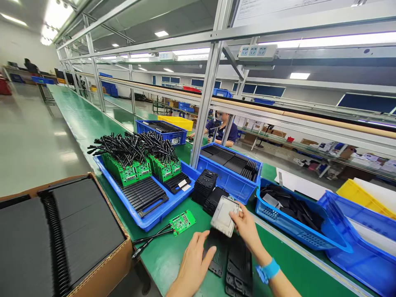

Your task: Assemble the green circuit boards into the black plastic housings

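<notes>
Left hand, one: grip spread, thumb apart from fingers, beside a black cover on the green tabletop. Pale rectangular case, one: right hand pinches its right edge; long axis runs away from the camera, far end angled rightward.

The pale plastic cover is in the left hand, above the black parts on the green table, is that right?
Wrong hand: the head view shows the pale plastic cover in the right hand, not the left hand, above the black parts on the green table.
</notes>
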A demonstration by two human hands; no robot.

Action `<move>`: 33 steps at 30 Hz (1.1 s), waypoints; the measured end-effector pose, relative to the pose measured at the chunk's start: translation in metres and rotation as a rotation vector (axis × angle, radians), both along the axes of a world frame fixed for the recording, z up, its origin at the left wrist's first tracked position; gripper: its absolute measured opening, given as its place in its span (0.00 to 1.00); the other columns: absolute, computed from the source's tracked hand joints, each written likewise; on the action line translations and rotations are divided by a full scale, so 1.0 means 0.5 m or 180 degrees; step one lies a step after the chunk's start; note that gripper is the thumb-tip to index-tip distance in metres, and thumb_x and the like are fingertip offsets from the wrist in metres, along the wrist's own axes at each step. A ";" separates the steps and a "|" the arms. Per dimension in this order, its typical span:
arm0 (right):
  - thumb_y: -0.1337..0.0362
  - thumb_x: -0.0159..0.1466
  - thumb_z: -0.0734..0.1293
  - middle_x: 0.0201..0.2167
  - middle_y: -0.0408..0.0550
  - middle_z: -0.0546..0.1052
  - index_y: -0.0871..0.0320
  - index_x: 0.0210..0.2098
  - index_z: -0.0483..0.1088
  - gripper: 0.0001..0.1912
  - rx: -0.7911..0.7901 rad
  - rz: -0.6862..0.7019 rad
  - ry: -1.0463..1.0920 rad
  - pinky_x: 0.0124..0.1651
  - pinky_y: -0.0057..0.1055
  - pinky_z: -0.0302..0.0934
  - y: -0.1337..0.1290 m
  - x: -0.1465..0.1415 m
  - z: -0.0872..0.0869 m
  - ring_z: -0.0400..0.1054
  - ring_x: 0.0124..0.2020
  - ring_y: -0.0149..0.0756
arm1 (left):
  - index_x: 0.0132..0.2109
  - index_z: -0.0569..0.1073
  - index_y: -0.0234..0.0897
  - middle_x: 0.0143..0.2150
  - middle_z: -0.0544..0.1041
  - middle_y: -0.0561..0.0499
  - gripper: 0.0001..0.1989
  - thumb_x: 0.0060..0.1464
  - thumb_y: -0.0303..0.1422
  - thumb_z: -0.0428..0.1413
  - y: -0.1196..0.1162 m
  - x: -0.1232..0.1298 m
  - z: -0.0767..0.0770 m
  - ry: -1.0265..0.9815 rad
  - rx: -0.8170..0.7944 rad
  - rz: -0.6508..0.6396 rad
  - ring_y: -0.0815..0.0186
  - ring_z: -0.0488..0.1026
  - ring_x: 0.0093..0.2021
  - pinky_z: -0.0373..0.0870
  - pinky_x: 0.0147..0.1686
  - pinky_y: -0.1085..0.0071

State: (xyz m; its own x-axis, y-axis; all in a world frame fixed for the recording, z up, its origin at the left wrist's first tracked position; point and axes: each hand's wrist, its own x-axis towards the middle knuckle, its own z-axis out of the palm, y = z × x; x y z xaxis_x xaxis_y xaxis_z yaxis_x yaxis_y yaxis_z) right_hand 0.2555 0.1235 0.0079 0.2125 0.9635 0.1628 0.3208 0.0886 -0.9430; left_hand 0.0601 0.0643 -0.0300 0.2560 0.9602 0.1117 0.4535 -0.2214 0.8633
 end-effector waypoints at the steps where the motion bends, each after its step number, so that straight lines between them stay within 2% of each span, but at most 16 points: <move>1: 0.46 0.58 0.68 0.17 0.32 0.60 0.61 0.56 0.61 0.34 -0.0012 -0.0083 0.0021 0.18 0.26 0.55 0.031 0.006 0.003 0.59 0.16 0.31 | 0.57 0.68 0.36 0.51 0.71 0.41 0.19 0.62 0.37 0.48 0.002 -0.003 0.000 0.0570 0.0094 0.0093 0.56 0.71 0.48 0.70 0.46 0.62; 3: 0.50 0.62 0.67 0.17 0.32 0.59 0.62 0.53 0.62 0.27 -0.0071 -0.0211 0.0056 0.18 0.24 0.54 0.091 0.009 0.004 0.58 0.16 0.28 | 0.53 0.71 0.33 0.49 0.71 0.40 0.15 0.60 0.32 0.50 0.007 -0.003 -0.002 0.1427 0.0110 0.0264 0.51 0.70 0.50 0.70 0.46 0.59; 4: 0.52 0.64 0.67 0.19 0.33 0.61 0.61 0.50 0.64 0.22 -0.0120 -0.0255 0.0042 0.18 0.23 0.54 0.117 0.007 0.003 0.58 0.16 0.26 | 0.50 0.72 0.32 0.47 0.72 0.40 0.13 0.59 0.31 0.51 0.009 -0.001 -0.004 0.1661 0.0090 0.0322 0.50 0.70 0.49 0.70 0.45 0.59; 6: 0.55 0.68 0.64 0.22 0.35 0.65 0.61 0.45 0.66 0.15 -0.0249 -0.0283 -0.0045 0.19 0.22 0.56 0.158 -0.001 -0.001 0.58 0.17 0.24 | 0.45 0.74 0.32 0.45 0.73 0.40 0.10 0.59 0.30 0.52 0.015 0.005 -0.011 0.1785 0.0109 0.0363 0.50 0.71 0.47 0.70 0.43 0.59; 9: 0.55 0.70 0.63 0.26 0.38 0.69 0.61 0.42 0.68 0.14 -0.0416 -0.0213 -0.0310 0.21 0.23 0.60 0.181 -0.004 -0.005 0.61 0.19 0.24 | 0.41 0.73 0.34 0.42 0.74 0.41 0.08 0.60 0.28 0.49 0.025 0.011 -0.022 0.1716 0.0150 0.0400 0.51 0.71 0.47 0.69 0.44 0.60; 12: 0.56 0.68 0.64 0.28 0.40 0.70 0.61 0.45 0.68 0.14 -0.0377 -0.0039 -0.0736 0.24 0.26 0.62 0.143 0.015 0.004 0.64 0.21 0.27 | 0.38 0.71 0.36 0.41 0.74 0.42 0.09 0.60 0.26 0.46 0.032 0.003 -0.029 0.1491 0.0112 0.0449 0.52 0.72 0.46 0.67 0.42 0.63; 16: 0.58 0.59 0.70 0.30 0.43 0.74 0.57 0.40 0.73 0.12 -0.0142 0.0473 -0.1551 0.34 0.33 0.65 0.011 0.051 0.018 0.68 0.29 0.36 | 0.34 0.66 0.39 0.29 0.72 0.49 0.09 0.62 0.30 0.44 0.041 -0.017 -0.033 0.0784 -0.0050 0.0379 0.58 0.73 0.33 0.64 0.34 0.68; 19: 0.60 0.54 0.73 0.36 0.48 0.77 0.55 0.42 0.75 0.16 -0.0129 0.0657 -0.2120 0.41 0.38 0.66 -0.093 0.060 0.002 0.71 0.38 0.45 | 0.37 0.65 0.41 0.26 0.70 0.53 0.11 0.62 0.39 0.42 0.049 -0.023 -0.036 0.0019 -0.0194 0.0280 0.63 0.71 0.28 0.62 0.31 0.70; 22: 0.63 0.54 0.72 0.45 0.56 0.77 0.58 0.50 0.73 0.23 -0.0034 0.0628 -0.2641 0.47 0.43 0.66 -0.155 0.056 -0.031 0.71 0.45 0.52 | 0.47 0.66 0.38 0.28 0.70 0.54 0.24 0.58 0.53 0.42 0.055 -0.017 -0.036 -0.0685 -0.0462 0.0304 0.63 0.70 0.26 0.63 0.28 0.70; 25: 0.64 0.58 0.68 0.46 0.61 0.77 0.62 0.49 0.74 0.19 0.0197 0.0593 -0.3027 0.48 0.46 0.67 -0.171 0.053 -0.053 0.72 0.45 0.55 | 0.47 0.69 0.35 0.29 0.72 0.52 0.36 0.50 0.63 0.44 0.049 -0.008 -0.026 -0.1231 -0.0886 0.0255 0.62 0.72 0.29 0.66 0.27 0.70; 27: 0.64 0.62 0.63 0.40 0.61 0.79 0.62 0.43 0.75 0.15 0.0351 0.0536 -0.3123 0.43 0.46 0.68 -0.165 0.058 -0.050 0.74 0.39 0.53 | 0.43 0.70 0.35 0.29 0.73 0.51 0.37 0.46 0.65 0.46 0.040 -0.004 -0.017 -0.1502 -0.1213 0.0144 0.62 0.73 0.29 0.67 0.26 0.70; 30: 0.63 0.68 0.54 0.30 0.58 0.77 0.60 0.36 0.75 0.19 0.0606 0.0322 -0.3109 0.37 0.41 0.67 -0.149 0.066 -0.021 0.73 0.33 0.48 | 0.39 0.69 0.37 0.28 0.72 0.53 0.35 0.43 0.66 0.50 0.023 0.000 -0.004 -0.1788 -0.1537 0.0038 0.64 0.72 0.26 0.69 0.24 0.71; 33: 0.59 0.71 0.51 0.35 0.56 0.77 0.57 0.42 0.74 0.21 0.0877 0.0214 -0.2885 0.41 0.38 0.66 -0.137 0.058 0.016 0.72 0.38 0.45 | 0.38 0.68 0.38 0.32 0.73 0.53 0.34 0.41 0.66 0.52 0.007 0.006 0.005 -0.1991 -0.1639 -0.0033 0.64 0.73 0.27 0.70 0.23 0.71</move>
